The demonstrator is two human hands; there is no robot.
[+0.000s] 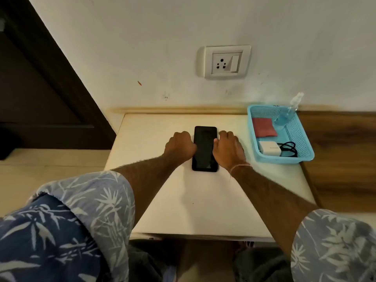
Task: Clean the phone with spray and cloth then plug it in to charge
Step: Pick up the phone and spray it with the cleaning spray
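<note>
Black and glossy, a smartphone (pixel 204 148) lay flat with its screen up on a cream-white table (pixel 193 200), in the far half, its short end toward the wall. A person's two hands framed it. The left hand (pixel 180 146) was curled against the phone's left long edge. The right hand (pixel 228 149) was curled against the right long edge, thumb resting on the rim of the screen, so both hands grasped the phone by its sides. At the table's far right corner, well apart from the phone, stood a light blue mesh basket (pixel 284 159). It held a folded red cloth (pixel 264 127), a clear spray bottle (pixel 284 117) of blue liquid leaning in its far corner, and a white charger (pixel 269 150) with a coiled black cable (pixel 288 148). A white wall socket (pixel 226 62) sat on the wall above the table.
</note>
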